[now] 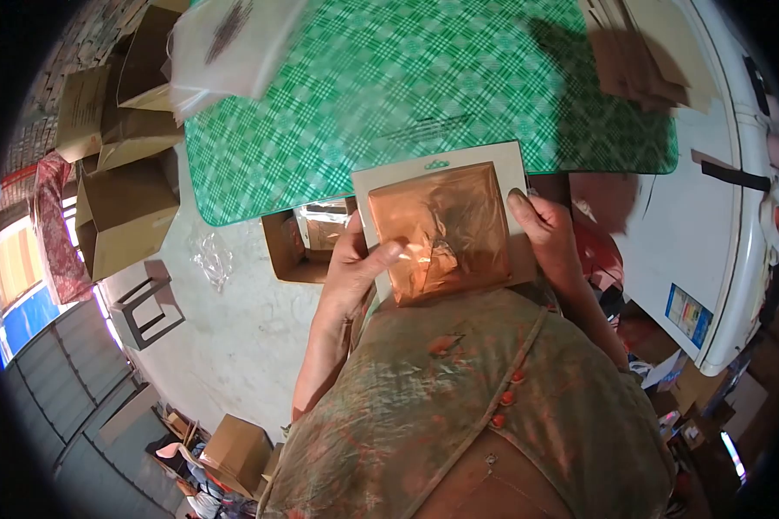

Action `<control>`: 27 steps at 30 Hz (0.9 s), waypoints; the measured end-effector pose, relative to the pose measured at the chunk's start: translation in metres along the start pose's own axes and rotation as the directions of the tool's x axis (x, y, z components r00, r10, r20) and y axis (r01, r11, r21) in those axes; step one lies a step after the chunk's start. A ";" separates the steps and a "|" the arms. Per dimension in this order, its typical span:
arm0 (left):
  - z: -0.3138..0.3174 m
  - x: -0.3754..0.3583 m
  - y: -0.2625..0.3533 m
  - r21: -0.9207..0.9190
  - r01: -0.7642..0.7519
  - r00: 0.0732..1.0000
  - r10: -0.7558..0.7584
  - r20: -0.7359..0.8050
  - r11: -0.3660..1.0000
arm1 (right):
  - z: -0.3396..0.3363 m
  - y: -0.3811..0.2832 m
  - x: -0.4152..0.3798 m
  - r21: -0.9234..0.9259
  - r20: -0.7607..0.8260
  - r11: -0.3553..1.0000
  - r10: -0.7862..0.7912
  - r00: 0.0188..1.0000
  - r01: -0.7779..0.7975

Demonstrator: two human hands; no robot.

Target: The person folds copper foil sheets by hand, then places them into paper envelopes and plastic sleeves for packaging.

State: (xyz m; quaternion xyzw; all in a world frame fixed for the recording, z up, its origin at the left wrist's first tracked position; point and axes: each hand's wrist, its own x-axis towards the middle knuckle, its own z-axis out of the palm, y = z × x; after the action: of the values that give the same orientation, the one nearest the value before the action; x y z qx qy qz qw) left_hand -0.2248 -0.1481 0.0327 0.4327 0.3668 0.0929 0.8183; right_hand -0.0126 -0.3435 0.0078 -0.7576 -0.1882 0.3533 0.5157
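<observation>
Close to my body, I hold a pale flat card [509, 157] with a hang slot at its top edge. A shiny copper-orange wrapped packet [467, 216] covers most of its face. My left hand [359, 259] grips the left edge, its thumb lying over the packet. On the opposite edge, my right hand [541, 223] has its thumb on the card's border and its fingers behind, out of sight. Below and left of the card, an open cardboard box [279, 246] on the floor contains shiny clear-wrapped packs [325, 223].
A table with a green checked cover [346, 104] stands ahead. Clear plastic bags [234, 52] lie at its left, brown cardboard sheets [636, 60] at its right. Open cartons [130, 212] and a grey frame [147, 313] are at left. A white appliance [697, 225] stands at right.
</observation>
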 end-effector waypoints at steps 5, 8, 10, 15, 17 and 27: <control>-0.007 0.008 -0.006 0.094 0.075 0.997 -0.073 -0.023 0.993 | 0.001 0.004 0.001 0.041 -0.023 0.999 -0.013 1.000 0.014; 0.001 0.012 0.004 0.133 0.039 0.999 -0.035 -0.027 0.990 | -0.001 -0.003 0.000 0.029 0.000 0.998 -0.057 0.998 0.057; -0.005 0.019 0.001 0.152 0.075 0.997 -0.072 -0.023 0.985 | 0.004 -0.017 -0.002 0.206 0.052 0.978 -0.055 0.997 0.043; 0.007 0.024 -0.003 0.008 0.037 0.991 -0.035 -0.127 0.999 | 0.007 -0.012 0.000 0.386 0.122 0.922 -0.029 0.992 -0.021; 0.007 0.025 -0.002 -0.021 0.068 0.989 -0.070 -0.128 0.997 | 0.005 -0.013 0.000 0.360 0.112 0.931 0.016 0.994 -0.056; 0.019 0.019 0.008 -0.191 0.106 0.985 -0.130 -0.118 0.976 | 0.009 -0.027 -0.003 0.377 0.050 0.921 0.084 0.995 -0.097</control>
State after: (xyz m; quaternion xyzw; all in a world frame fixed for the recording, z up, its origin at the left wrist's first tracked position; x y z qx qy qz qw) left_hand -0.1970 -0.1464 0.0356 0.3258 0.4340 0.1056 0.8333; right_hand -0.0191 -0.3283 0.0316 -0.6456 -0.0896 0.4190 0.6322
